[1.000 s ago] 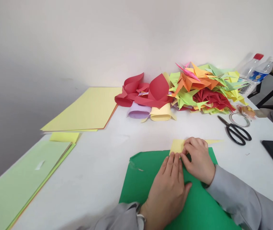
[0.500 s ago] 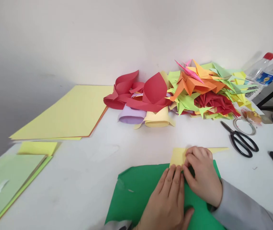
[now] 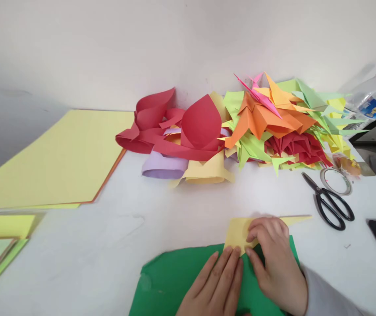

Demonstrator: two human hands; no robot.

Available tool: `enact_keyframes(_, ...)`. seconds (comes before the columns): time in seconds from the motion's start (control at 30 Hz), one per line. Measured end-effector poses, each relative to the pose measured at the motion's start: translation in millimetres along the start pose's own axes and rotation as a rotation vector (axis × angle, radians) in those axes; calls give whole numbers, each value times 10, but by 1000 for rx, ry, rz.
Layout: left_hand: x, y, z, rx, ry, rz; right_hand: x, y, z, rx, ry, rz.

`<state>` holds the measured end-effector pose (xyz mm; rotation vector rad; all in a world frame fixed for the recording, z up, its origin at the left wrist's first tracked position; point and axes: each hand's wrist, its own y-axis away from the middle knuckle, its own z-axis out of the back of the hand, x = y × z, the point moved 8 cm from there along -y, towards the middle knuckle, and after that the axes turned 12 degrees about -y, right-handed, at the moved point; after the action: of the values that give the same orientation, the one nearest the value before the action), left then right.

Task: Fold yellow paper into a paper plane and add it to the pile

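Head view: your right hand (image 3: 275,259) loosens, narrowly parted, over yellow paper (image 3: 238,230) your flat left hand (image 3: 213,287) likely steadies.

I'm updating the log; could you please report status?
Left hand on yellow paper. Right hand curled over it. Paper overlaps green sheet. Scissors clear of hands.

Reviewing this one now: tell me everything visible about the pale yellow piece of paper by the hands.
The pale yellow paper looks matte and thin, with a broad flat part on the left; a slim point, seemingly of the same piece, sticks out to the right. Its lower edge overlaps the green sheet, its upper part lies over the white table. The left hand's fingertips touch its lower edge; the right hand covers its middle, hiding any folds there.
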<state>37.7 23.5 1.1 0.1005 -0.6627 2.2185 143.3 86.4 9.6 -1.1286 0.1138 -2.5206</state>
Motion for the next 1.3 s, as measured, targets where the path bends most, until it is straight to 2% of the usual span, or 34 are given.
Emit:
enact_keyframes(0.17, 21, -11, -15, 20, 15, 18, 33, 2, 21, 24, 20, 41)
enact_keyframes(0.3, -50, -3, -68, 67, -24, -12, 55, 7, 32, -1, 40, 53)
enact_keyframes(0.53, -143, -8, -96, 64, 15, 95, 5, 61, -9, 50, 104, 54)
enact_keyframes(0.73, -167, -54, -69, 141, -15, 138, 35, 57, 9, 29, 97, 87)
enact_keyframes(0.97, -164, -112, 53, 55, -88, 49, 97, 35, 66, -51, 73, 153)
enact_keyframes(1.1, -111, -148, 98, 104, -65, 89, 87, 60, 90, -62, 65, 203)
enact_keyframes(1.2, -128, -166, 118, 148, -37, 56, 103, 83, 123, -74, 31, 244)
enact_keyframes(1.3, -116, -163, 124, 135, -13, 59, 126, 85, 134, -53, 27, 257)
